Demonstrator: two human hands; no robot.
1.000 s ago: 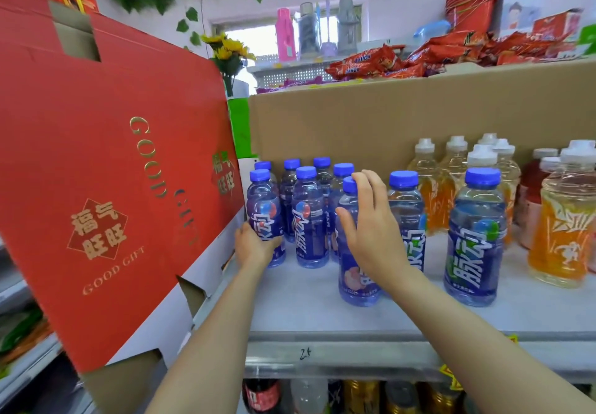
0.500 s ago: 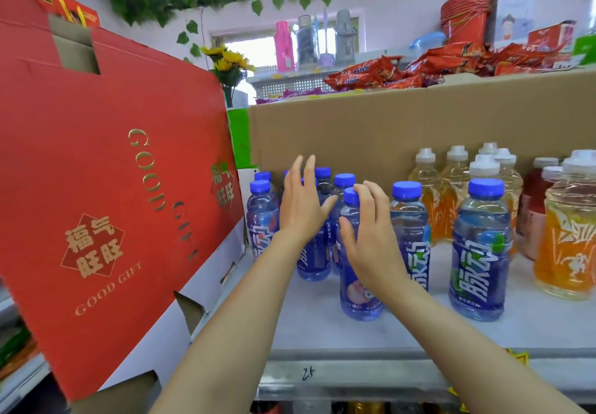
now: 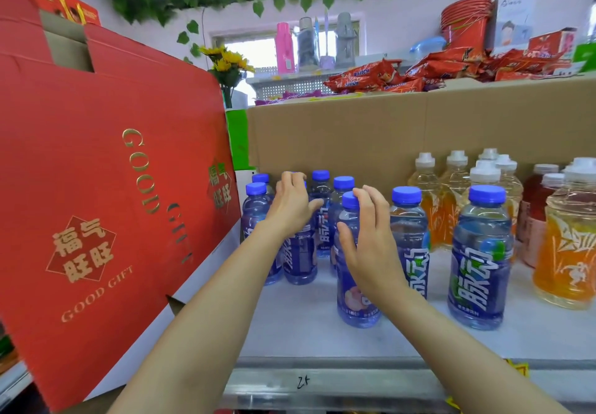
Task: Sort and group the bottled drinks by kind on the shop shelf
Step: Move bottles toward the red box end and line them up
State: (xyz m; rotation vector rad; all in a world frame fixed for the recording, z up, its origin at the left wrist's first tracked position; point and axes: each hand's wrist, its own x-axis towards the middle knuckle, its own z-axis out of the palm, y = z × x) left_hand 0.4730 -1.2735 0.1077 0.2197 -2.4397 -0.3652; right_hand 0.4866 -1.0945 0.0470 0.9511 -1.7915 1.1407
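Observation:
Several blue-capped purple drink bottles (image 3: 343, 188) stand grouped at the left of the white shelf (image 3: 306, 329). My left hand (image 3: 292, 210) curls its fingers over the top of one bottle (image 3: 300, 262) in that group. One bottle (image 3: 354, 304) stands alone in front, and my right hand (image 3: 371, 246) holds it with the thumb across its front and the fingers up beside its cap. To the right stand two more blue-capped bottles, one (image 3: 409, 220) close by and one (image 3: 480, 262) nearer the front. White-capped yellow-orange drinks (image 3: 451, 194) stand behind them.
A big red gift box (image 3: 96, 188) leans against the shelf's left end. A cardboard wall (image 3: 387, 133) backs the shelf, with red snack packs (image 3: 387, 78) above it. Red drinks (image 3: 535, 220) and a large orange bottle (image 3: 567, 252) stand far right.
My left hand rose from a bottle's base at the group's front left, reached over the group with fingers spread, then curled onto a bottle top. My right hand stayed on the front bottle.

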